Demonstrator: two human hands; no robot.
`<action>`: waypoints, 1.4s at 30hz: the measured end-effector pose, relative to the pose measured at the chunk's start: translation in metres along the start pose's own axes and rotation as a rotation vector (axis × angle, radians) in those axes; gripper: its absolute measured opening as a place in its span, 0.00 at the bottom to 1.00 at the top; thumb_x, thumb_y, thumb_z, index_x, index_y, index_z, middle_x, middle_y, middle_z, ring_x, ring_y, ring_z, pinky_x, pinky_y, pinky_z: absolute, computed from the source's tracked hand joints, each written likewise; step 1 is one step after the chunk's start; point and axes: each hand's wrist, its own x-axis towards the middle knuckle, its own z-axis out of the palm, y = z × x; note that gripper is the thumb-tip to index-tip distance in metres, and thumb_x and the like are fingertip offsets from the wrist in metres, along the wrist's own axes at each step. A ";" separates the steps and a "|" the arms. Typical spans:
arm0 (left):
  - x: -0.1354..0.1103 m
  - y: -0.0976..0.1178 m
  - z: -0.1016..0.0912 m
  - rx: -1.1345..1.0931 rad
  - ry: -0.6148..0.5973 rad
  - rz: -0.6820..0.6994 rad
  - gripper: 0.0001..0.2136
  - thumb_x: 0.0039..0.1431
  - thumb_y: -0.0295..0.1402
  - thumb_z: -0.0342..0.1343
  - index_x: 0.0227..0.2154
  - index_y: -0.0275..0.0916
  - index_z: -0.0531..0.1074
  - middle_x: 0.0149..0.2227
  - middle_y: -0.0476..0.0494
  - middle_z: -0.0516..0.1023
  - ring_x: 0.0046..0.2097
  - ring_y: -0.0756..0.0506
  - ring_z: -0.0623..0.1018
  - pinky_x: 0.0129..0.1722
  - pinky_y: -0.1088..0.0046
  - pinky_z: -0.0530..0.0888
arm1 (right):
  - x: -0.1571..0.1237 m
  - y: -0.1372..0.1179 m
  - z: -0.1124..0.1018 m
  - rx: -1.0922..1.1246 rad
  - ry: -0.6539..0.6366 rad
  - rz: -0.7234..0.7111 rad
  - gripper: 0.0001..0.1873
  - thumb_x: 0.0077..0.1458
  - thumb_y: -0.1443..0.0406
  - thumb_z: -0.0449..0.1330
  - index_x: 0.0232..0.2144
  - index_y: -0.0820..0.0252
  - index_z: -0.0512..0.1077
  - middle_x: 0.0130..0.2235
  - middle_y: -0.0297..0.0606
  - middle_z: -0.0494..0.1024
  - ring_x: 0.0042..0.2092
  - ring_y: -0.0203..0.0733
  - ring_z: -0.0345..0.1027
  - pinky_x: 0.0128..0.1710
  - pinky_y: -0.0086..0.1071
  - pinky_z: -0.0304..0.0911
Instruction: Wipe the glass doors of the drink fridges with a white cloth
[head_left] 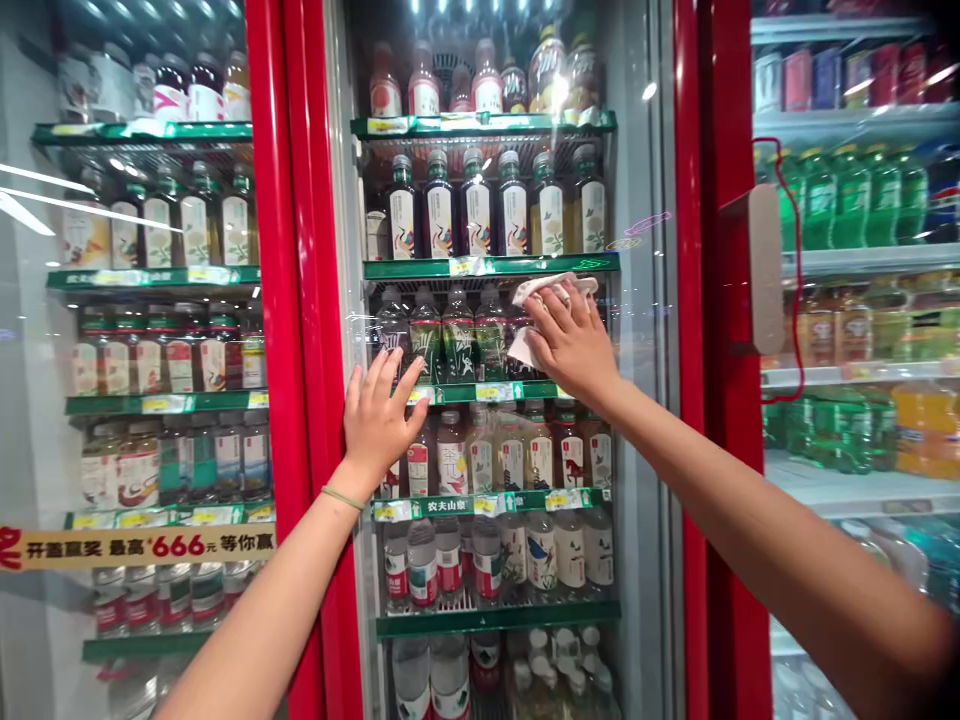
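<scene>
My right hand presses a crumpled white cloth against the glass door of a red-framed drinks fridge. The cloth shows above the fingers and beside the thumb; the rest lies hidden under the palm. Fingers of that hand are bent over it. My left hand rests on the same glass at its left side, fingers spread, holding nothing. A thin green band circles the left wrist. Behind the glass, rows of dark bottles stand upright on green-edged shelves.
Left of the red frame is another glass door with a yellowish promotional strip across it. To the right, a pale door handle and a looped red cord stand before shelves of green bottles and cans.
</scene>
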 end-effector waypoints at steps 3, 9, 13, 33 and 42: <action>-0.005 0.000 0.000 -0.002 0.025 -0.054 0.26 0.67 0.43 0.54 0.66 0.46 0.64 0.68 0.37 0.65 0.70 0.35 0.63 0.70 0.49 0.56 | 0.003 -0.016 0.004 0.022 -0.030 -0.116 0.32 0.70 0.52 0.46 0.73 0.44 0.48 0.74 0.31 0.53 0.75 0.56 0.40 0.73 0.61 0.38; -0.013 -0.002 0.002 -0.018 0.069 -0.095 0.24 0.67 0.39 0.54 0.64 0.42 0.66 0.67 0.37 0.68 0.69 0.36 0.65 0.69 0.52 0.61 | 0.006 -0.023 0.006 0.047 -0.073 -0.324 0.35 0.70 0.54 0.49 0.73 0.39 0.41 0.74 0.27 0.53 0.74 0.51 0.43 0.74 0.57 0.40; -0.017 -0.002 0.001 -0.012 0.094 -0.103 0.23 0.66 0.38 0.55 0.62 0.39 0.67 0.66 0.35 0.69 0.69 0.35 0.66 0.68 0.52 0.62 | 0.012 -0.044 0.012 0.066 0.018 -0.167 0.35 0.70 0.55 0.48 0.74 0.42 0.42 0.74 0.30 0.54 0.74 0.56 0.42 0.73 0.61 0.37; -0.047 -0.003 -0.002 -0.110 0.191 -0.089 0.14 0.65 0.30 0.56 0.53 0.34 0.70 0.55 0.32 0.75 0.64 0.36 0.70 0.64 0.53 0.71 | 0.058 -0.085 0.026 0.117 0.026 -0.414 0.35 0.69 0.58 0.51 0.74 0.46 0.44 0.73 0.34 0.57 0.74 0.53 0.43 0.73 0.59 0.39; -0.092 0.011 -0.004 -0.113 0.066 -0.092 0.23 0.65 0.27 0.55 0.62 0.38 0.66 0.63 0.32 0.72 0.70 0.37 0.63 0.68 0.50 0.66 | 0.090 -0.123 0.033 0.169 -0.073 -0.563 0.31 0.69 0.56 0.51 0.71 0.43 0.53 0.71 0.29 0.60 0.74 0.53 0.44 0.73 0.61 0.39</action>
